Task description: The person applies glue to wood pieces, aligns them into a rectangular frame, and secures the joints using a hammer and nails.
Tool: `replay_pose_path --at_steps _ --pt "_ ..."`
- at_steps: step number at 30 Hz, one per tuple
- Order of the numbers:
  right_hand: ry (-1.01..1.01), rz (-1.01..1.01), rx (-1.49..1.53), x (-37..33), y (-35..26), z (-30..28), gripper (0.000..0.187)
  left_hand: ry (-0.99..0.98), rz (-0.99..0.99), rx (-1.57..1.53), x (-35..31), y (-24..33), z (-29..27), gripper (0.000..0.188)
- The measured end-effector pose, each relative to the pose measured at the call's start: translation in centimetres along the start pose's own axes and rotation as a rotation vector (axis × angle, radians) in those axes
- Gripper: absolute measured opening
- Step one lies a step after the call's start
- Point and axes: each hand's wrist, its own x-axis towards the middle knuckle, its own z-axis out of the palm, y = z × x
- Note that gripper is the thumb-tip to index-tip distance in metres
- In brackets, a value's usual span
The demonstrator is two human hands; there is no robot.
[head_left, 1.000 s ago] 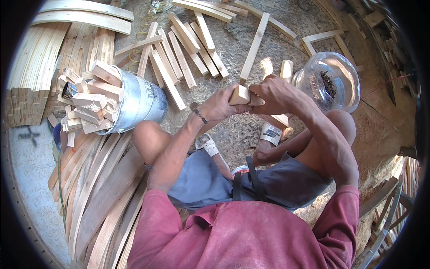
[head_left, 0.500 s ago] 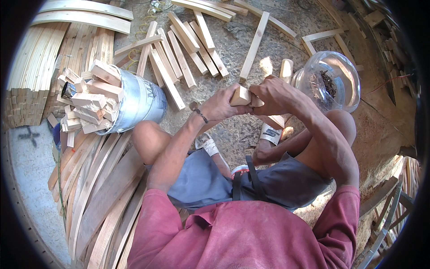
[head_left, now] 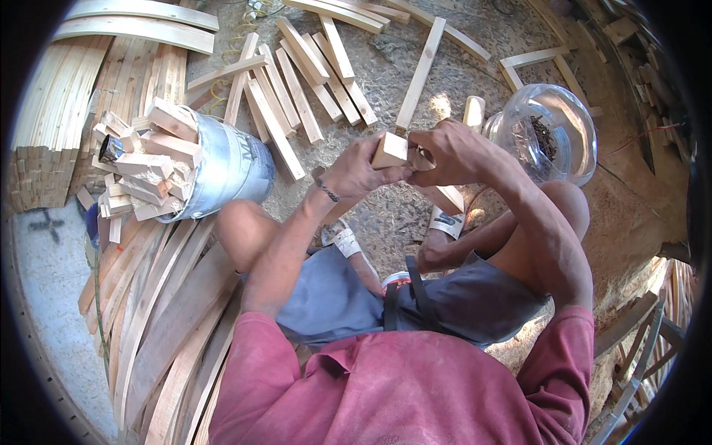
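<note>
My left hand (head_left: 354, 172) is closed round a short pale wooden block (head_left: 390, 151), its squared end facing up between thumb and fingers. Right beside that block is my right hand (head_left: 454, 154), its fingers curled in a pinch. A small thing shows between the fingertips, too small and shaded to name. Below my hands, the end of another squared length of wood (head_left: 447, 199) sticks out above my sandalled foot; its far part is hidden by the right hand.
A bucket (head_left: 241, 167) heaped with wood offcuts lies tilted at left. A clear plastic container (head_left: 575, 133) with nails or screws stands at right. Several wooden strips (head_left: 297, 96) lie on the floor ahead. Long boards (head_left: 170, 319) are stacked at lower left.
My right hand has lifted slightly and drawn a little apart from the block, its fingers now bent in a pinch. My left hand with the block has shifted slightly left.
</note>
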Motion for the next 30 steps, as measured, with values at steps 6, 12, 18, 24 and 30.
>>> replay_pose_path --at_steps 6,12,18,24,30 --pt "0.035 -0.007 0.129 0.4 -0.1 -0.5 0.035 0.102 0.128 -0.052 -0.6 0.4 -1.8 0.072" --pt "0.147 -0.038 0.102 0.5 0.3 -0.1 0.031 0.173 0.164 0.021 -0.5 0.1 -2.7 0.073" --pt "0.073 -0.092 0.021 0.5 0.5 0.1 0.024 0.109 0.065 0.090 -0.6 -0.8 -1.9 0.073" --pt "0.053 -0.091 0.077 0.6 0.6 0.2 0.025 0.053 0.005 0.209 -0.8 -0.6 -2.3 0.078" --pt "0.052 -0.087 0.089 0.6 0.6 0.0 0.027 0.078 0.077 0.192 -1.0 -0.3 -2.2 0.078"
